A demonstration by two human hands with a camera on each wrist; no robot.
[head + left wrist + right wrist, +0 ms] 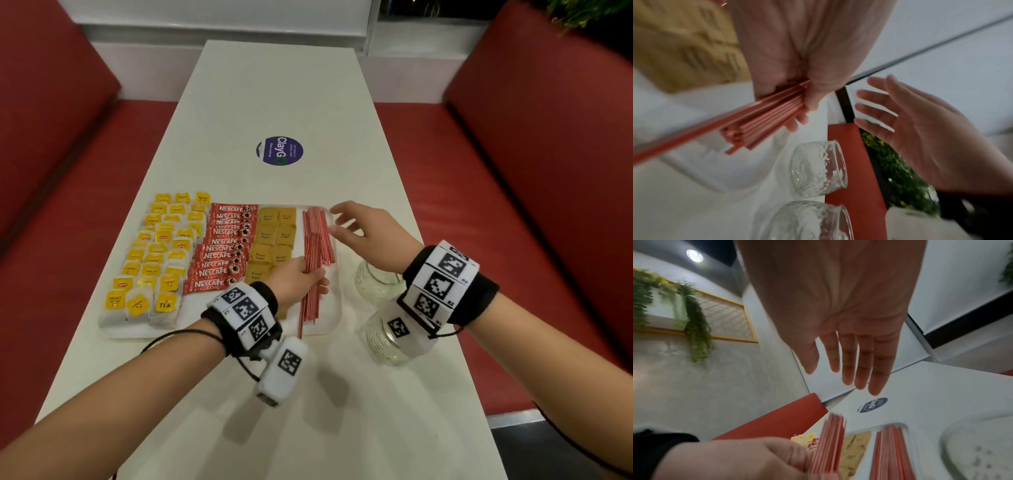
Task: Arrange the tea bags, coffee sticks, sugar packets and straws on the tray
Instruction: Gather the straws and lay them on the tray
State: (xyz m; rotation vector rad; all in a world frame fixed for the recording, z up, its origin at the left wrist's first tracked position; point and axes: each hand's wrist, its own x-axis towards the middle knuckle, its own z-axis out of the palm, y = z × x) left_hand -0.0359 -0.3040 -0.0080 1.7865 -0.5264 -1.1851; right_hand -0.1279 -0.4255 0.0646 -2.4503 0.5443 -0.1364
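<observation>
A white tray point(330, 318) lies on the table with yellow-tagged tea bags point(154, 260) at its left, then red coffee sticks point(219, 250), brown sugar packets point(272, 240) and red striped straws point(322, 233) at its right. My left hand point(301, 277) grips a bundle of straws point(310, 294) just above the tray's right part; the same bundle of straws point(766, 113) shows in its fist. My right hand point(363, 233) hovers over the tray's far right edge, fingers straight and spread, holding nothing. Its palm point(849, 305) faces the straws point(890, 454) lying below.
Two empty glass jars point(375, 284) point(390, 339) stand on the table right of the tray, under my right wrist. A round purple sticker point(279, 151) marks the table's middle. Red benches point(534, 171) flank the white table point(274, 85).
</observation>
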